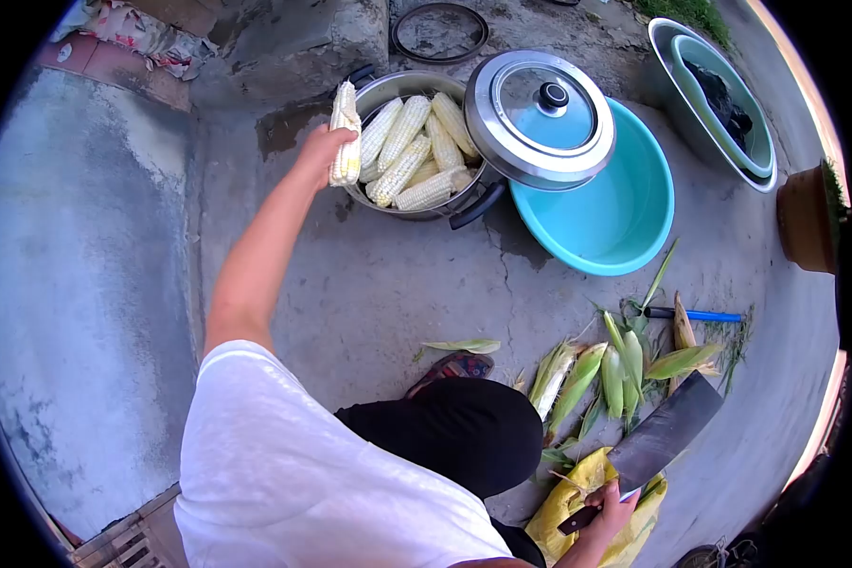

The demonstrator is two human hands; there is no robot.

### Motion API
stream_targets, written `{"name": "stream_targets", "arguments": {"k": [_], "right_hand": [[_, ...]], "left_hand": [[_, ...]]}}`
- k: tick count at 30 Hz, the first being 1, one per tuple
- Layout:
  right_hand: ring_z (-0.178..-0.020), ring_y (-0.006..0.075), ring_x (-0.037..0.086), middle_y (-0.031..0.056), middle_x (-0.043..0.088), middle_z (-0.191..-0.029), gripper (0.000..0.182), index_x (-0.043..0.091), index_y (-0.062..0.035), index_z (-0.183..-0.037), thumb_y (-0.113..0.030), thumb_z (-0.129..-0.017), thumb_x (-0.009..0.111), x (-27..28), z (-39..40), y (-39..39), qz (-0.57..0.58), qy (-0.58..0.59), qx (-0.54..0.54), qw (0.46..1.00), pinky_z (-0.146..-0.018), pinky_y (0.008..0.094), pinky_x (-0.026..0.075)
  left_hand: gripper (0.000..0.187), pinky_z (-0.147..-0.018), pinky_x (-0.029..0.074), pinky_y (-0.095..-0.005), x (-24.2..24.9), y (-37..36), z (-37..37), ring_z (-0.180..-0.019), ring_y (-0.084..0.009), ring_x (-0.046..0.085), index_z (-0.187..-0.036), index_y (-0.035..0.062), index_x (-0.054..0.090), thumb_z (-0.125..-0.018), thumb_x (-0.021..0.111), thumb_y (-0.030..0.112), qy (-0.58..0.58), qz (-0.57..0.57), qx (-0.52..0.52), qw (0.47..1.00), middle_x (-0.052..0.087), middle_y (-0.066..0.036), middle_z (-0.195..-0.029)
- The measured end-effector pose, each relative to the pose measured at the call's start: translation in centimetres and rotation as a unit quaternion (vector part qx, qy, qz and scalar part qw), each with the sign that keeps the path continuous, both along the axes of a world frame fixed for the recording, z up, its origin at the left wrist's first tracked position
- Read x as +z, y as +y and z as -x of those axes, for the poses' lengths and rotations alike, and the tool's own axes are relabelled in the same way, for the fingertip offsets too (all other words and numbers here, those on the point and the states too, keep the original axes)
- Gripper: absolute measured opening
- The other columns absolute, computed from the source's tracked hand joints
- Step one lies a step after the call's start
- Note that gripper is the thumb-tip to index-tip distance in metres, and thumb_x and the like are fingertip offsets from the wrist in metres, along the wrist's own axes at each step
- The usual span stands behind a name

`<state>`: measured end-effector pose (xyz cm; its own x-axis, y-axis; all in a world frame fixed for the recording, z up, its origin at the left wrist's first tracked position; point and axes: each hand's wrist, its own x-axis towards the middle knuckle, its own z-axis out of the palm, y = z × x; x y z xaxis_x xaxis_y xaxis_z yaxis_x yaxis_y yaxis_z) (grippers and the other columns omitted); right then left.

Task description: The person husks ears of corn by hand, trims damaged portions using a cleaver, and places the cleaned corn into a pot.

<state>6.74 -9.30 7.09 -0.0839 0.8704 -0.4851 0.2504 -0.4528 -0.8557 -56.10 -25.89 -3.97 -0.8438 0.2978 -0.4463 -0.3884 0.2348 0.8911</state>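
Observation:
My left hand (326, 151) is closed around a husked corn cob (346, 137), held upright at the left rim of a metal pot (388, 87). Several pale husked cobs (407, 133) lie inside the pot. My right hand (613, 516), at the lower right, grips the dark handle of a wide-bladed cleaver (667, 426), its blade pointing up and right. Beneath that hand is a yellow bag (551, 516). Green corn husks (577, 379) and leaves lie on the ground just beyond the blade.
A metal lid with a glass centre (540, 118) leans over a turquoise basin (601, 227) and the pot's right side. Nested tubs (667, 57) and a brown flowerpot (805, 222) stand at the right. A blue-handled tool (710, 315) lies near the husks.

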Motion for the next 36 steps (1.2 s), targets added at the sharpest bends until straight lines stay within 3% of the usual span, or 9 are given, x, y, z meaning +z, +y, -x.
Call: {"name": "stream_targets", "arguments": {"k": [4,10,14,16,19,26,31,33,36], "right_hand": [[-0.041,0.0117,0.045,0.0032,0.047,-0.060,0.035,0.042,-0.0028,-0.104,-0.011,-0.078,0.064,0.3,1.2,0.3,0.005,-0.024,0.008,1.000,-0.039,0.0258,0.041],[-0.042,0.0121,0.045,0.0031,0.047,-0.060,0.035,0.042,-0.0030,-0.104,-0.011,-0.078,0.064,-0.1,2.6,0.5,0.025,-0.015,-0.005,1.000,-0.040,0.0254,0.041],[-0.042,0.0124,0.046,0.0032,0.047,-0.060,0.034,0.042,-0.0034,-0.103,-0.010,-0.077,0.064,-0.3,3.5,0.4,0.031,-0.032,-0.005,0.999,-0.040,0.0255,0.041],[-0.043,0.0125,0.046,0.0035,0.048,-0.061,0.032,0.042,-0.0037,-0.101,-0.009,-0.077,0.063,-0.4,3.9,0.3,0.035,-0.048,-0.010,0.998,-0.041,0.0259,0.042],[-0.043,0.0125,0.046,0.0037,0.049,-0.061,0.031,0.043,-0.0039,-0.101,-0.009,-0.077,0.063,-0.7,3.8,0.3,0.032,-0.031,0.014,0.999,-0.042,0.0264,0.042],[-0.043,0.0111,0.043,0.0026,0.045,-0.062,0.029,0.042,-0.0050,-0.100,-0.010,-0.079,0.061,-1.1,4.6,-0.1,0.033,-0.046,0.010,0.998,-0.041,0.0244,0.040],[-0.045,0.0111,0.046,0.0036,0.049,-0.066,0.037,0.042,-0.0042,-0.103,-0.016,-0.077,0.067,-1.1,5.8,0.1,0.044,-0.015,0.017,0.999,-0.042,0.0249,0.042],[-0.049,0.0104,0.046,0.0039,0.049,-0.069,0.034,0.041,-0.0035,-0.106,-0.015,-0.082,0.062,-0.9,6.4,0.4,0.028,-0.018,0.059,0.998,-0.045,0.0239,0.042],[-0.058,0.0095,0.048,0.0059,0.052,-0.080,0.038,0.038,-0.0009,-0.118,-0.005,-0.083,0.052,-1.1,8.3,2.1,-0.036,-0.007,0.121,0.992,-0.052,0.0217,0.043]], "left_hand": [[0.033,-0.069,0.051,-0.0361,-3.3,1.9,0.3,-0.079,-0.0240,0.063,-0.106,-0.0058,0.052,-0.075,0.059,0.004,-0.015,-0.028,-0.020,0.999,0.062,-0.015,-0.092],[0.036,-0.072,0.051,-0.0346,-7.1,6.1,-1.0,-0.084,-0.0238,0.062,-0.110,-0.0075,0.049,-0.077,0.057,0.005,-0.031,-0.001,-0.067,0.997,0.060,-0.017,-0.098],[0.057,-0.079,0.048,-0.0359,-9.9,8.9,-1.6,-0.091,-0.0269,0.059,-0.119,-0.0068,0.043,-0.071,0.065,0.013,0.118,0.076,-0.101,0.985,0.057,-0.020,-0.104],[0.066,-0.087,0.043,-0.0415,-8.3,10.4,-3.0,-0.103,-0.0342,0.052,-0.121,-0.0014,0.039,-0.067,0.070,0.022,0.263,0.306,-0.083,0.911,0.049,-0.024,-0.113],[0.074,-0.091,0.040,-0.0441,-8.5,11.8,-3.7,-0.108,-0.0388,0.046,-0.126,0.0011,0.034,-0.067,0.070,0.027,0.222,0.345,-0.060,0.910,0.041,-0.024,-0.119],[0.062,-0.092,0.038,-0.0434,-8.1,12.3,-4.0,-0.112,-0.0390,0.040,-0.124,-0.0016,0.034,-0.072,0.061,0.020,0.268,0.399,-0.140,0.866,0.038,-0.023,-0.121],[0.069,-0.096,0.035,-0.0423,-9.2,11.1,-3.9,-0.115,-0.0399,0.039,-0.128,0.0000,0.034,-0.072,0.063,0.027,0.296,0.367,-0.124,0.873,0.039,-0.025,-0.124],[0.067,-0.098,0.032,-0.0413,-9.2,9.9,-3.9,-0.115,-0.0382,0.039,-0.127,-0.0002,0.038,-0.072,0.064,0.030,0.302,0.344,-0.124,0.880,0.039,-0.025,-0.124],[0.056,-0.097,0.032,-0.0385,-8.5,7.5,-5.0,-0.112,-0.0337,0.041,-0.121,-0.0016,0.044,-0.073,0.063,0.019,0.355,0.201,-0.088,0.909,0.042,-0.021,-0.119]]}}
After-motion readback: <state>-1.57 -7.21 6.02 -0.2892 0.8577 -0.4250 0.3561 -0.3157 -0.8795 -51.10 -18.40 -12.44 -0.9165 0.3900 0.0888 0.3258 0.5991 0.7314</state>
